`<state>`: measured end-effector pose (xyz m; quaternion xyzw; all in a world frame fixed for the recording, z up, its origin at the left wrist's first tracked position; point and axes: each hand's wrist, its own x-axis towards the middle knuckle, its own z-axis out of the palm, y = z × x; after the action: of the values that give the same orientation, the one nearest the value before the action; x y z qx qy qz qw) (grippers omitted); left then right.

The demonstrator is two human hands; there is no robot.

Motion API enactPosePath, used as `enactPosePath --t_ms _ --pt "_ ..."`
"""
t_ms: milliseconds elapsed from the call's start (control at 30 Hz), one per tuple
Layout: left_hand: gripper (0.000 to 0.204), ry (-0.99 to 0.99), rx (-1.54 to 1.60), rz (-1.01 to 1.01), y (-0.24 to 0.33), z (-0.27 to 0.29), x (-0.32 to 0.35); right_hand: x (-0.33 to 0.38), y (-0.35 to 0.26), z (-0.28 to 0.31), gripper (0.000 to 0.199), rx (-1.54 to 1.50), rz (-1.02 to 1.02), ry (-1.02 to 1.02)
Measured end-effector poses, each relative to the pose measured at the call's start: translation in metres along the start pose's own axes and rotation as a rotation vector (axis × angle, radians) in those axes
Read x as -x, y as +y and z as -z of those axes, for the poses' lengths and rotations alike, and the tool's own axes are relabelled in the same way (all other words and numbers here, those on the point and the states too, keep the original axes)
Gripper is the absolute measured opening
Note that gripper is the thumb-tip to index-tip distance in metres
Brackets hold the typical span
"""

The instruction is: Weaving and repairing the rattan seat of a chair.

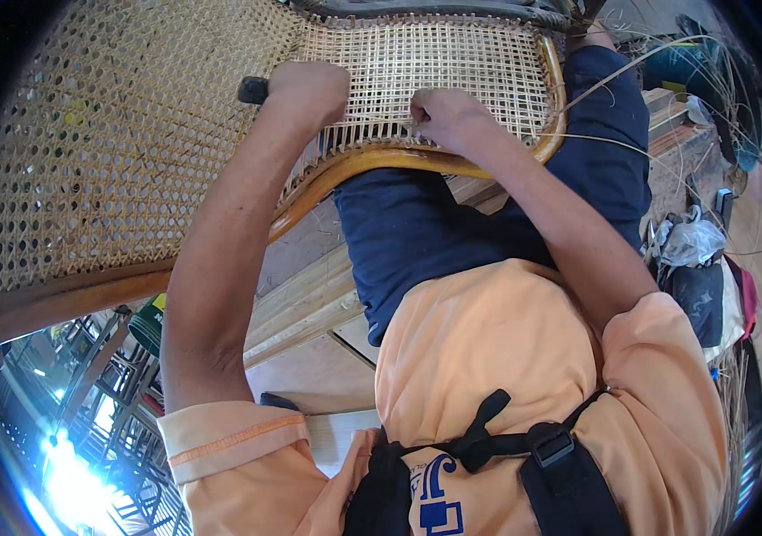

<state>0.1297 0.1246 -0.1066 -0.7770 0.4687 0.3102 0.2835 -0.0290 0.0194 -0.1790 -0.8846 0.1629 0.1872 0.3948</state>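
Observation:
A curved wooden chair frame (425,159) lies across my lap, its panel filled with woven cane webbing (452,54). My left hand (311,91) is closed in a fist over the webbing. From that fist's left side sticks out the blunt end of a black tool handle (253,89); the rest of the tool is hidden. My right hand (454,118) is curled at the webbing's near edge, just above the frame rail, and what its fingers pinch, if anything, cannot be made out. Between the hands, cane strands stand more open, with gaps along the rail.
Loose cane strands (617,138) trail to the right of the frame. Wooden boards (305,299) lie below it. Plastic bags (691,241) and a dark bag hang at the right. Stacked chair frames (113,402) stand at lower left beside a bright light.

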Motion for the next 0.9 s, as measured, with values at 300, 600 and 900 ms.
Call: enactPosePath --t_ms 300,600,900 --pt "0.031 0.107 0.131 0.023 -0.024 0.036 0.032 -0.022 -0.022 0.016 0.028 -0.553 0.085 -0.091" --pt "0.022 -0.025 0.334 -0.110 0.035 -0.026 0.001 -0.012 0.013 0.026 0.023 -0.209 -0.052 -0.228" --pt "0.023 0.031 0.266 -0.144 0.046 -0.029 -0.005 -0.025 0.009 0.017 0.021 -0.020 -0.119 -0.368"
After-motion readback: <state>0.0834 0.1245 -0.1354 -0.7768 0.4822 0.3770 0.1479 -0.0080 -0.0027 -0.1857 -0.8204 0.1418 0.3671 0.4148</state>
